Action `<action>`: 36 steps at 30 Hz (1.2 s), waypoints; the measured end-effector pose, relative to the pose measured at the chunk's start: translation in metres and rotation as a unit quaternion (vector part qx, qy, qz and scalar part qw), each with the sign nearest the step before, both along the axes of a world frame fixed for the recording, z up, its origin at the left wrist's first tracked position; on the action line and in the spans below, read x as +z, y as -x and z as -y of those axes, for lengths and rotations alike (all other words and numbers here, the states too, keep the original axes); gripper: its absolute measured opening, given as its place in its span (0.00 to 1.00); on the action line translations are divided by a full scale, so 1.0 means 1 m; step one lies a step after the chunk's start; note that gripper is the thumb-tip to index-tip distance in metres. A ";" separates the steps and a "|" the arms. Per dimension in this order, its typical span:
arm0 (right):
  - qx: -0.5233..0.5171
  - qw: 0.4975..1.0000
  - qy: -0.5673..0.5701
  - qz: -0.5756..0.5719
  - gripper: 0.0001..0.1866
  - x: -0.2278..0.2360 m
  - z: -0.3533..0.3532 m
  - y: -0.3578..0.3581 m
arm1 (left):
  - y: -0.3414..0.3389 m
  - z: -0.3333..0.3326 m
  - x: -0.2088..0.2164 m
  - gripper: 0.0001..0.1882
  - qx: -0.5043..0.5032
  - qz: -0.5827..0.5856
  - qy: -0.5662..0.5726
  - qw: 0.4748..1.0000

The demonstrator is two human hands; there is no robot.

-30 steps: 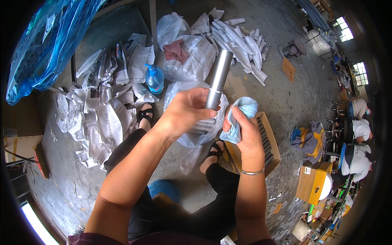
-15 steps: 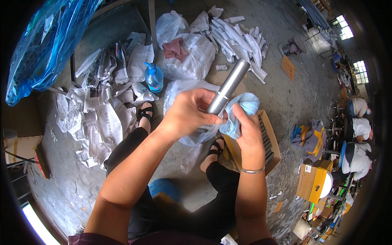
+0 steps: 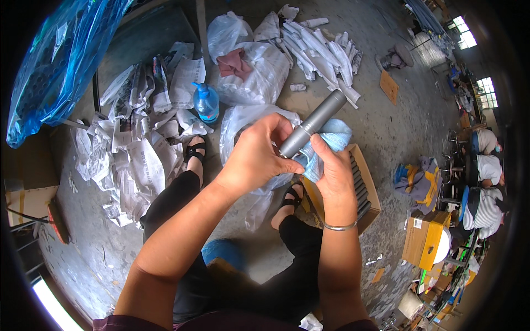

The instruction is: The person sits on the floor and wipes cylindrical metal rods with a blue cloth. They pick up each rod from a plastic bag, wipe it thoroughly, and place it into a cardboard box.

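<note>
A grey metal tube (image 3: 322, 114) slants up to the right in front of me, with a thin ring line partway along it. Around its lower end, the fingers of my left hand (image 3: 258, 148) are closed. My right hand (image 3: 333, 168) grips a light-blue cloth (image 3: 333, 135), its thumb resting against the tube's side and the cloth bunched beside and behind the metal. Just below and right of that hand, an open cardboard box (image 3: 373, 204) holds several similar dark tubes (image 3: 360, 185) lying in a row.
Crumpled printed paper (image 3: 144, 163) heaps on the left floor, by a blue bottle (image 3: 206, 103). Clear plastic bags (image 3: 259, 74) with a reddish rag (image 3: 234, 63) and rolled papers (image 3: 320, 52) lie ahead. A brown-and-yellow carton (image 3: 422, 243) and seated people (image 3: 486, 212) are at right.
The tube's upper end has shifted slightly right and down, and its surface looks darker. My right thumb and the cloth have moved onto the tube's side. My left hand keeps its hold.
</note>
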State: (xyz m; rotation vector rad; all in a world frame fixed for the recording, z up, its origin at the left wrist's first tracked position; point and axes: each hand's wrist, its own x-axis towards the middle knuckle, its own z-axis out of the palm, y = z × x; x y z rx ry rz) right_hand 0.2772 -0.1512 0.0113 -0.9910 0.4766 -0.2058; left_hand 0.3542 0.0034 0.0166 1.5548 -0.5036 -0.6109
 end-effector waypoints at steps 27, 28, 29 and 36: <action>-0.070 0.979 -0.084 0.170 0.22 0.009 0.047 0.010 | 0.003 0.015 -0.004 0.14 0.019 -0.129 0.113 0.985; -0.069 0.983 -0.064 0.157 0.22 0.009 0.048 0.010 | 0.003 0.015 -0.004 0.14 0.017 -0.134 0.117 0.984; -0.066 0.986 -0.046 0.143 0.22 0.009 0.047 0.011 | 0.003 0.015 -0.003 0.14 0.017 -0.140 0.119 0.983; -0.045 0.996 0.055 0.048 0.15 0.008 0.044 0.013 | 0.007 0.018 -0.004 0.12 -0.006 -0.126 0.058 0.990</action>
